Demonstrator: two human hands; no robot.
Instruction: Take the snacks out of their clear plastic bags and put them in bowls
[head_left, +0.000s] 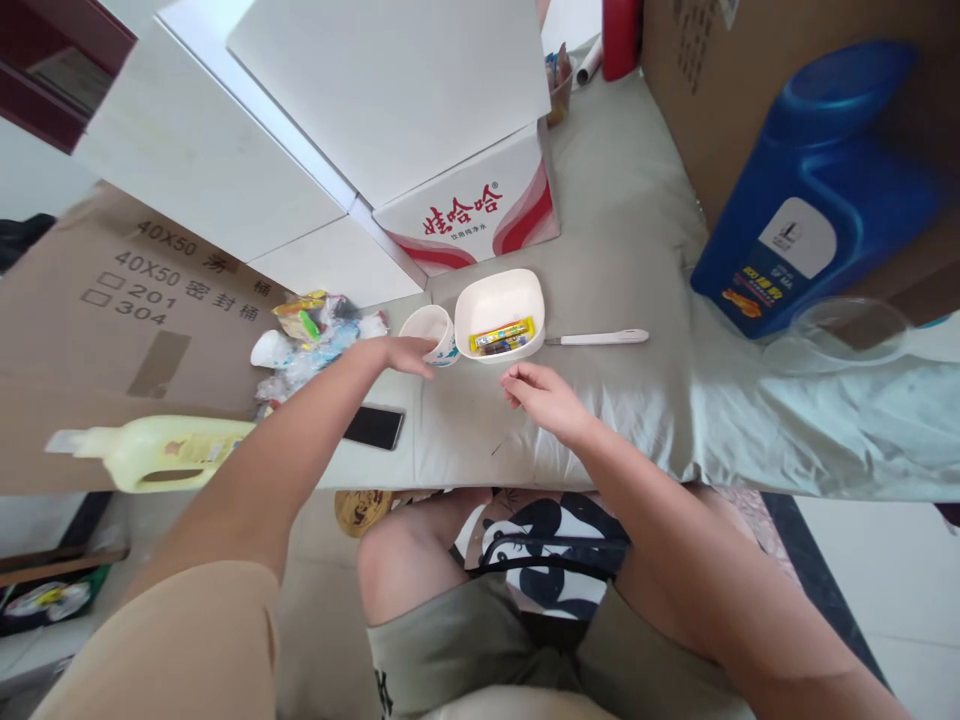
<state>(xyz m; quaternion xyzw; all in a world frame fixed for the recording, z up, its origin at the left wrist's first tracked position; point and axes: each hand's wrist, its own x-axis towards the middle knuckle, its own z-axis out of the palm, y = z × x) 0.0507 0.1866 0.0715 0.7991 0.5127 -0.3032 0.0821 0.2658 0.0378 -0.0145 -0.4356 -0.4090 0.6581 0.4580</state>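
Observation:
My left hand [409, 355] has its fingers stretched out at the near side of a white paper cup [426, 322] with a blue print; whether it touches the cup I cannot tell. Right of the cup stands a white plastic bowl [495, 290], with a few yellow and dark wrapped sticks [501, 336] lying inside. My right hand [541, 392] is just in front of the bowl, fingers curled in and pinched together; anything between them is hidden. A white-handled knife [604, 338] lies right of the bowl.
Left lie a black phone [375, 427], a pile of wrappers [319, 345] and a pale yellow bottle [176, 450]. White boxes [480, 205] and a cardboard carton [135, 290] stand behind. A blue bottle [810, 200] and a clear plastic bowl [851, 330] are at right.

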